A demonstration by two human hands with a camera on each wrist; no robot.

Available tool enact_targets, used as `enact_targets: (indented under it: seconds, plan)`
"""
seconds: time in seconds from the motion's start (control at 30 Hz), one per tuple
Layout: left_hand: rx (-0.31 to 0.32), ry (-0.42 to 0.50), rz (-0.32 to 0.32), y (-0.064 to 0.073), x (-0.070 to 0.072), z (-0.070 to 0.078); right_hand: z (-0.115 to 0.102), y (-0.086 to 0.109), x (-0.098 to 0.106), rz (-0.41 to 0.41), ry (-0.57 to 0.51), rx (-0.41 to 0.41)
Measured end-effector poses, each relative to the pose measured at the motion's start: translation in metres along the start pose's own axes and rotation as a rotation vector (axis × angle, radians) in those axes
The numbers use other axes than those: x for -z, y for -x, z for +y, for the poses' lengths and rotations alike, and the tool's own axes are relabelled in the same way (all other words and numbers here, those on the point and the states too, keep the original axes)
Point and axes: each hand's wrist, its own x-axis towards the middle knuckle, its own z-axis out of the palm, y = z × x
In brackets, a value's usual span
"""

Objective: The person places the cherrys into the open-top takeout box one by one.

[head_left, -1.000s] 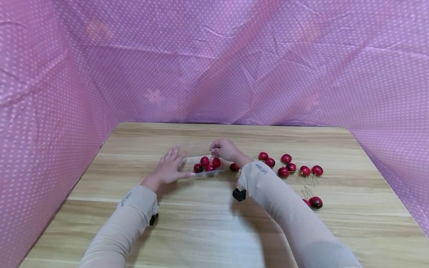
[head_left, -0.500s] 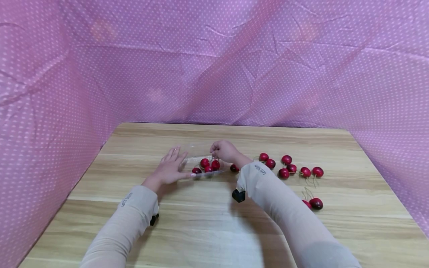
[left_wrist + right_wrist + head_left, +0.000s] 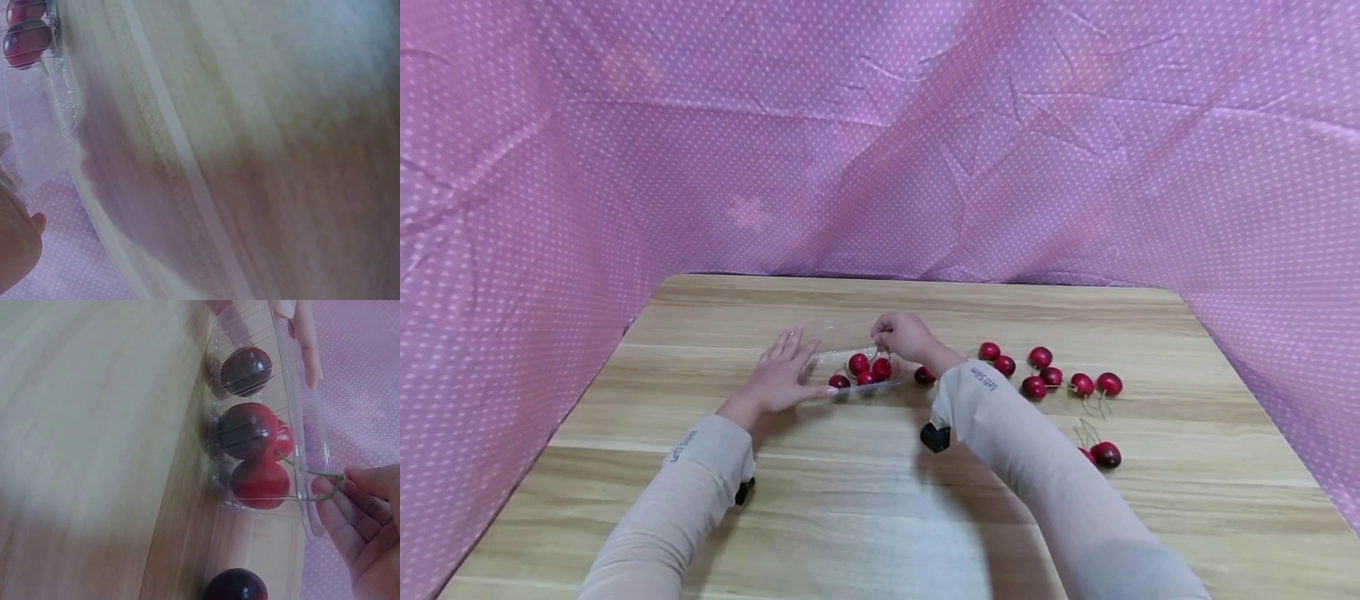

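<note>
Four cherries (image 3: 249,431) lie in the clear box (image 3: 294,394), its nine o'clock side touched by the left hand (image 3: 778,379), fingers spread; at one o'clock the right hand (image 3: 904,336) pinches a stem (image 3: 322,474). Placing seems underway; next calls for releasing that stem.

Left hand (image 3: 781,377) lies spread at left end of clear box (image 3: 831,360); four cherries (image 3: 859,363) inside. Right hand (image 3: 906,337) pinches stem (image 3: 874,354) over box. Loose cherries (image 3: 1051,377) sit right on wood table (image 3: 850,517). Pink dotted cloth (image 3: 880,167) behind.
</note>
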Motion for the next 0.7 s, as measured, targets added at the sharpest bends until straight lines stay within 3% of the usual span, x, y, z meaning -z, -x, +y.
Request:
enact_targets:
  seconds: [0.4, 0.7]
  plan:
    - [-0.015, 0.014, 0.008, -0.006, 0.006, -0.006, 0.001, 0.000, 0.008, 0.068, -0.053, -0.006]
    - [-0.029, 0.005, -0.004, -0.013, 0.008, -0.015, 0.001, 0.005, 0.013, 0.092, -0.198, -0.045]
